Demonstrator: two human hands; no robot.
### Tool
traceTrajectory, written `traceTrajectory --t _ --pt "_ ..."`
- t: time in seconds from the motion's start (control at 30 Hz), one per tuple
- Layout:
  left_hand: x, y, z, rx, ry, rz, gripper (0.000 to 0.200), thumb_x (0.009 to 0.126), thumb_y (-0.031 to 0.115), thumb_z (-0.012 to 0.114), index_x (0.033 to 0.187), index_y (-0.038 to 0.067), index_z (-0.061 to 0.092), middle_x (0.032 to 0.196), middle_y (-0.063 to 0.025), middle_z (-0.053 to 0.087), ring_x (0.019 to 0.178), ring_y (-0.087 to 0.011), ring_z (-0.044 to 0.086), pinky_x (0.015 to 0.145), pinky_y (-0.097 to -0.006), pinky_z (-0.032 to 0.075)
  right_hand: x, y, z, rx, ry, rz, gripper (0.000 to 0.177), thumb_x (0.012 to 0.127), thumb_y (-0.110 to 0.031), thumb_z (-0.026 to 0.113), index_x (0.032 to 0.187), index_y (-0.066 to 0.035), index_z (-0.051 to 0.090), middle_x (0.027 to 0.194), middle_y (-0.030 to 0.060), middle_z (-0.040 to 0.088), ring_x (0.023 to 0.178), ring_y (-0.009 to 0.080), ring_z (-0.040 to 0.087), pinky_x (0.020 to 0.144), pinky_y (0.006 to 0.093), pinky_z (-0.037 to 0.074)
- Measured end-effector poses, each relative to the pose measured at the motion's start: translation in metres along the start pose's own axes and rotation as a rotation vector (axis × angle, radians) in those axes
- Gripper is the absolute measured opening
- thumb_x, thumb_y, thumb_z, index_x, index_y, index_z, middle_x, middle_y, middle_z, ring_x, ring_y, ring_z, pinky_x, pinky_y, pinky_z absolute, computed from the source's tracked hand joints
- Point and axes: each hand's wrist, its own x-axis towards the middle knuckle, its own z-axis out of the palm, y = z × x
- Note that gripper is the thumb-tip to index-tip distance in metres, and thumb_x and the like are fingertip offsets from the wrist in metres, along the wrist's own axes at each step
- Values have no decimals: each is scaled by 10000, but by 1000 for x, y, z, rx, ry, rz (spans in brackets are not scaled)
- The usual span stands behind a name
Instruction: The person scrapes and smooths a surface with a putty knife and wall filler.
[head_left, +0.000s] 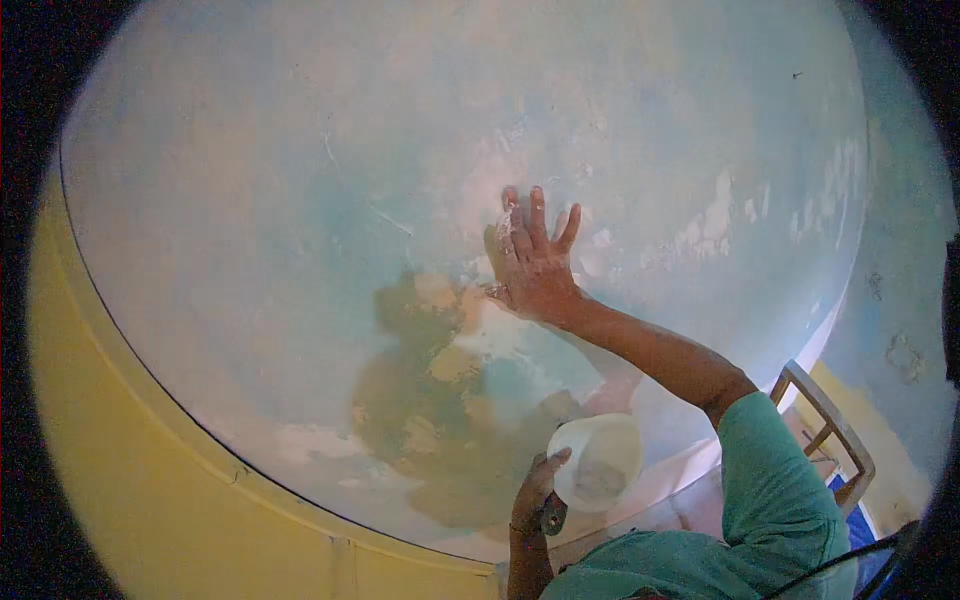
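A patchy pale-blue surface (300, 150) backs a whitish bowl (612, 450), at three o'clock from the nearer left hand (535, 488), its grip closed on the rim, and half past five from the right hand (541, 274), splayed wide.

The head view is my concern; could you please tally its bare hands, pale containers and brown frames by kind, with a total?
Bare hands: 2 (right hand against the pale curved surface; left hand holding the container)
Pale container: 1
Brown frame, lower right: 1
Total: 4
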Motion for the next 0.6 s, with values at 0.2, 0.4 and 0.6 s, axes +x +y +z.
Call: traceTrajectory --t 0.2,0.4,0.6 --pt "-1 -14 16 437 69 461 377 782 277 529 957 -57 535 778 -111 594 633 -187 588 588 -305 470 -7 17 12 76 59 -55 645 679 -578 464 1040 -48 526 1350 229 167 1259 392 106 831 720 -13" --pt "9 -29 2 635 -140 731 440 704 79 601 1119 89 455 904 -131 509 819 -246 534 703 -341 459 -6 25 15 82 37 -150 648 708 -585 415 1078 -61 502 1353 166 215 1268 348 127 843 711 -42" --pt "7 6 27 30 88 -75 379 739 284 585 1040 73 491 730 -79 537 570 -181 543 459 -279 437 -15 34 -3 83 -19 -239 719 743 -595 359 1220 -57 360 1351 151 223 1273 329 123 848 708 -39"
